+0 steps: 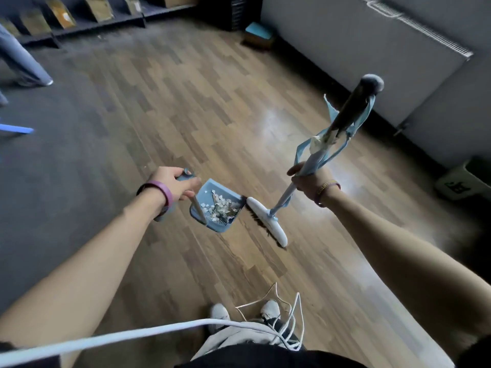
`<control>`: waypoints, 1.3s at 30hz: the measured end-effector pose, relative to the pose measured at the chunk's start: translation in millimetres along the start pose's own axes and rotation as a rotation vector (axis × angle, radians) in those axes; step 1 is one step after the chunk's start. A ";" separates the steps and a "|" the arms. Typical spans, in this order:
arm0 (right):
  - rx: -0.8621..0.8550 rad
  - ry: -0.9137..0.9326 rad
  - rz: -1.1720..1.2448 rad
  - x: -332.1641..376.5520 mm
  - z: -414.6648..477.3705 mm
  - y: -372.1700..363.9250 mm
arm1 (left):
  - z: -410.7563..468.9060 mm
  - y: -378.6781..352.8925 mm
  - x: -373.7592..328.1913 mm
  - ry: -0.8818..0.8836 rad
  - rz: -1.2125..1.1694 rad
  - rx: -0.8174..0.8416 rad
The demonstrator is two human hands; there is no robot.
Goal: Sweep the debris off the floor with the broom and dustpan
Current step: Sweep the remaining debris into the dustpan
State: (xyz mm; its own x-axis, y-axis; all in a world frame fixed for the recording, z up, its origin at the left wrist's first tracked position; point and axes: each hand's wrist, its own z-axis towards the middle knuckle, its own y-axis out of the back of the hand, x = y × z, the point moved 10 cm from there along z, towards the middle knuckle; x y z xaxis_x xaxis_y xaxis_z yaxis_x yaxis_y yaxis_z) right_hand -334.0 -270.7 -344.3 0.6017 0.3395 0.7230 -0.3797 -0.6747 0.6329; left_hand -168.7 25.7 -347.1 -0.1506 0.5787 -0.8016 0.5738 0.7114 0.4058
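Observation:
A blue dustpan [210, 195] sits low over the wooden floor [186, 102] in the middle of the view. Inside it lies a pile of small pale paper scraps [221, 207]. My left hand [176, 181] grips the top of the dustpan's long handle. My right hand [309, 179] grips the broom's pole [345, 120], which is wrapped with blue tape strips. The white broom head [268, 221] with dark bristles rests on the floor just right of the dustpan's mouth.
A white radiator wall [372, 49] runs along the right, with a light bin [465, 179] at its foot. Dark shelves [79, 19] line the far wall. Another person's leg [24, 62] stands at the left. A white cable [279, 328] hangs near my shoes.

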 end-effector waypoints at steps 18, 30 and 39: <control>-0.278 -0.206 0.116 -186.1 8.6 263.9 | 17.8 -324.0 -156.1 -0.060 0.084 0.407; -0.575 -0.402 0.197 -295.8 -13.9 408.9 | 19.1 -519.5 -272.5 -0.122 0.092 0.634; -0.728 -0.560 0.231 -362.2 21.4 495.1 | 61.3 -649.3 -355.0 -0.145 0.155 0.783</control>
State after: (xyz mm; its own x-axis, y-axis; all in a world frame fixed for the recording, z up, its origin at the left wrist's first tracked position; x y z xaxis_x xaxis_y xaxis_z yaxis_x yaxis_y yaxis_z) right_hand -724.9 -741.7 -298.9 0.6352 -0.2430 0.7331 -0.7626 -0.0470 0.6452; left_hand -438.5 -666.1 -353.0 0.0519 0.5525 -0.8319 0.9847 0.1105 0.1348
